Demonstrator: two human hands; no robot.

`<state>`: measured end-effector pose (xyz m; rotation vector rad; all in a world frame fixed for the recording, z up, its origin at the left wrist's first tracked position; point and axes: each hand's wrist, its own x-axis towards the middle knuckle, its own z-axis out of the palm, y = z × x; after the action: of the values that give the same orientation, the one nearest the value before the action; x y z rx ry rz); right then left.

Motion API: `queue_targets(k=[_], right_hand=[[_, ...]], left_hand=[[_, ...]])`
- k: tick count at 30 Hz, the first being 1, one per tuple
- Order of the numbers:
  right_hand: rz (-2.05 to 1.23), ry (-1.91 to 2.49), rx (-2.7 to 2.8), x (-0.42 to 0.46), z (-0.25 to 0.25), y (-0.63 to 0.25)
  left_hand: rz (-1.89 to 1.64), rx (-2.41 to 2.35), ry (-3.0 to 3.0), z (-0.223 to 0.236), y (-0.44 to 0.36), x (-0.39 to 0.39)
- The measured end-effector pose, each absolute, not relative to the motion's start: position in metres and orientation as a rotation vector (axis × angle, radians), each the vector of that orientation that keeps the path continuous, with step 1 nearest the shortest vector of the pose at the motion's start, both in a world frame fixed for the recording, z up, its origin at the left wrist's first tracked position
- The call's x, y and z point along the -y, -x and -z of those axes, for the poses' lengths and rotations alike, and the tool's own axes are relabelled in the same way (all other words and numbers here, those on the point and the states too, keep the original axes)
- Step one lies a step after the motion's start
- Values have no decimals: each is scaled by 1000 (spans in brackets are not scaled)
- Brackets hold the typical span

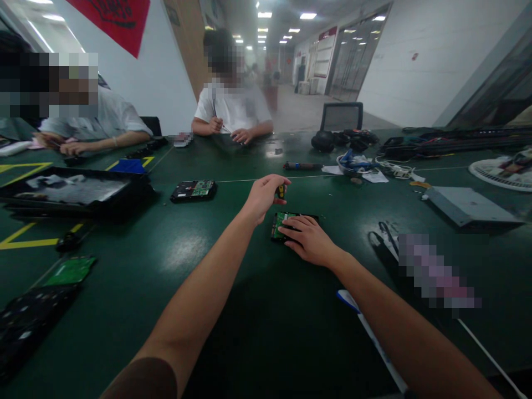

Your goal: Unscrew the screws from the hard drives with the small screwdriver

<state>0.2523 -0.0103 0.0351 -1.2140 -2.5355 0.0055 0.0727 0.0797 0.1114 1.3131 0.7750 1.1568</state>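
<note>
My left hand (265, 198) is raised just above and beyond the near hard drive, its fingers closed round a short screwdriver with a yellow-and-black handle (281, 192). Its tip cannot be made out. On the green table lies the hard drive (279, 225), its green circuit board facing up. My right hand (306, 237) rests on top of that drive with fingers spread over the board, hiding much of its right side. A second hard drive (193, 190) with its board showing lies farther off to the left.
Left are a black tray (75, 191) and several drives with a green board (68, 271). Right are a grey metal box (471, 205), a lanyard (388, 241) and a white fan grille (501, 174). Beyond lie a dark cylindrical tool (302, 166) and cables (353, 162). Two people sit opposite.
</note>
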Motion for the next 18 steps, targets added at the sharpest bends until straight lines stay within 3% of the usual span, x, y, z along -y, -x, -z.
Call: queue_targets(k=[18], right_hand=[[-18, 1204, 2531, 10, -34, -252]], left_hand=[[-1222, -800, -1285, -110, -75, -81]])
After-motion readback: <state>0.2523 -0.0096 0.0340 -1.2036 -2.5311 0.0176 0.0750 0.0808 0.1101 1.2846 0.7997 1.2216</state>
